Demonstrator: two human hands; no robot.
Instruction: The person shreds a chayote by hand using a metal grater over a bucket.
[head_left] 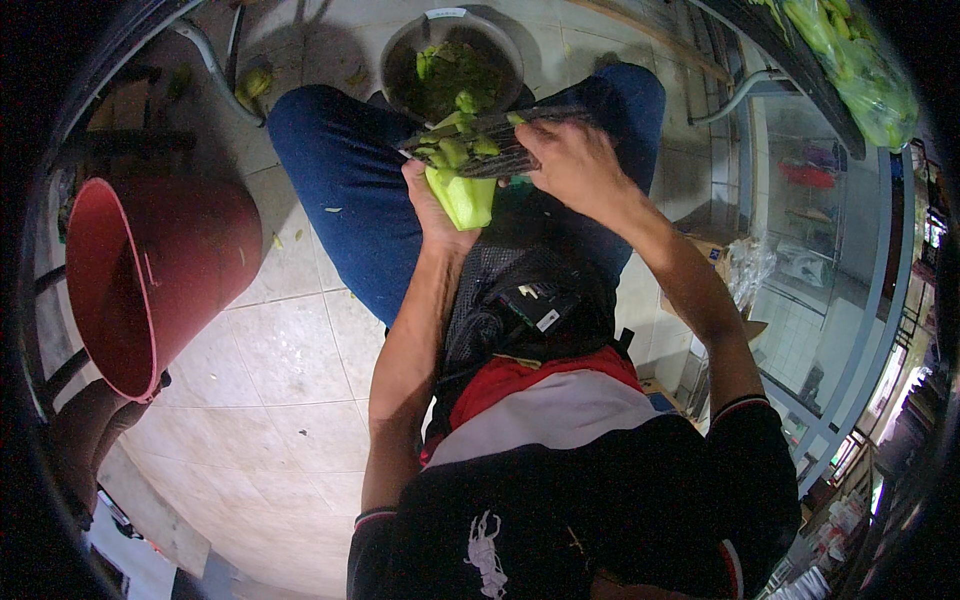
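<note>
Far left: 1 red, round, deep plastic bucket (pixel 200 260), its wide mouth turned toward the left edge of the view; beside it, pale, square-tiled flooring (pixel 280 350); next, the person's bent legs in dark blue denim trousers (pixel 335 190), knees spread.

Centre: the left hand (pixel 443 212), curled closed around the side of 1 pale green, smooth, blocky vegetable (pixel 463 205), which sits between the knees, above the lap; at its upper end, several loose-looking green pieces (pixel 452 152), some overlapping a dark tool; beyond these, 1 grey, round, deep basin (pixel 512 52), holding dark green scraps (pixel 460 75).

Right of centre: 1 dark, broad, blade-like tool (pixel 505 150), streaked by blur, its exact form unclear; the right hand (pixel 575 165), fingers bent inward and closed on the tool, just beside the vegetable.

Far right: 1 grey-framed glass cabinet (pixel 800 260); above it in the view, 1 clear plastic bag of long green vegetables (pixel 850 70), near the upper corner.
</note>
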